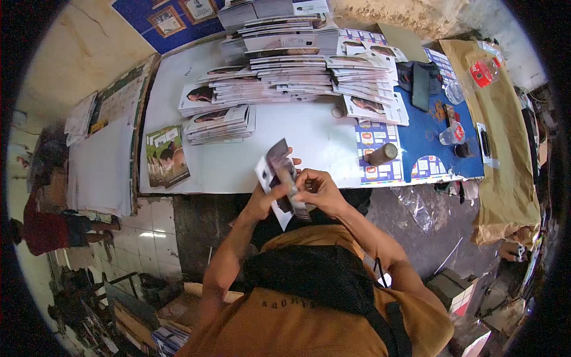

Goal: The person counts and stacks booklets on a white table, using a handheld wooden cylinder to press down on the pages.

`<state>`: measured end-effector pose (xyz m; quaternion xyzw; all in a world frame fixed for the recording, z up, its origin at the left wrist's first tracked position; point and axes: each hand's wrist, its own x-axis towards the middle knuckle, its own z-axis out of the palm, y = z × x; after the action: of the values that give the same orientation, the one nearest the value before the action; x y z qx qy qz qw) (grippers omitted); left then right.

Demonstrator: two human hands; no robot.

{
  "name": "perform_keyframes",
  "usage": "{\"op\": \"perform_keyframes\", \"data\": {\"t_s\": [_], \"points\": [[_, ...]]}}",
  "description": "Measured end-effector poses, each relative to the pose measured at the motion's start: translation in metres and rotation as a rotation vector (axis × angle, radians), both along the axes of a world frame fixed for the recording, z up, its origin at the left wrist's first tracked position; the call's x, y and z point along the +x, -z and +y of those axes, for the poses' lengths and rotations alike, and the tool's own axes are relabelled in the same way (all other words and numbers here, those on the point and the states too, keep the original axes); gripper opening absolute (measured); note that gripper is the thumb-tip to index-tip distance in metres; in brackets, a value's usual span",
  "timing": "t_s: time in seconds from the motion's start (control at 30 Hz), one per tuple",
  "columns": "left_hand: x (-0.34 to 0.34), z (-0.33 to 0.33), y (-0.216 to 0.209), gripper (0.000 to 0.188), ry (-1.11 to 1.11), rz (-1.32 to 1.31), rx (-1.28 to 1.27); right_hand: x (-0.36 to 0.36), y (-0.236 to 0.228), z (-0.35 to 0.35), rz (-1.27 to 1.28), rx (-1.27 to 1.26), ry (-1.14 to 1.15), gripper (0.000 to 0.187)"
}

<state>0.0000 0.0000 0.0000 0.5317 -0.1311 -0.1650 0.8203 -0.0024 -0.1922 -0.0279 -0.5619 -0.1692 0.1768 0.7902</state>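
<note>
In front of my body, at the table's near edge, I hold a small stack of printed booklets (276, 159), tilted and partly blurred. My left hand (262, 201) grips it from the left side, the thumb across its face and fingertips showing behind the far edge. My right hand (321, 189) has its fingers curled in a pinch at the right edge of the booklets. How many booklets are in my hands, I cannot tell. Beyond my hands, tall piles of similar booklets (291, 77) stand on the white table top (285, 128), and a shorter pile (220, 126) sits nearer on the left.
Green-covered booklets (166, 156) lie at the table's left. To the right are a brown cylinder (382, 154), a phone (420, 86) on a dark pouch, a plastic cup (452, 134) and a red-labelled bottle (485, 72). Brown paper (505, 149) covers the far right. Another person (47, 220) is at left.
</note>
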Motion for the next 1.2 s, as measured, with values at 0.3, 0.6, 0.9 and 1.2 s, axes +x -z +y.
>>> {"op": "perform_keyframes", "data": {"t_s": [0.3,0.6,0.9,1.2], "points": [[0.045,0.029,-0.041,0.082,-0.077,-0.878,0.768,0.041,-0.024,-0.057,0.109,-0.133,0.250,0.031],[0.022,0.010,0.012,0.118,0.343,-0.933,1.128,0.040,0.029,-0.072,0.127,-0.481,0.393,0.041],[0.051,-0.017,0.040,0.094,0.155,-1.007,1.198,0.038,0.021,-0.076,0.081,-0.647,0.663,0.014],[0.045,-0.046,0.067,0.053,-0.007,-0.923,1.280,0.042,0.040,-0.065,0.298,-0.153,0.570,0.034]]}}
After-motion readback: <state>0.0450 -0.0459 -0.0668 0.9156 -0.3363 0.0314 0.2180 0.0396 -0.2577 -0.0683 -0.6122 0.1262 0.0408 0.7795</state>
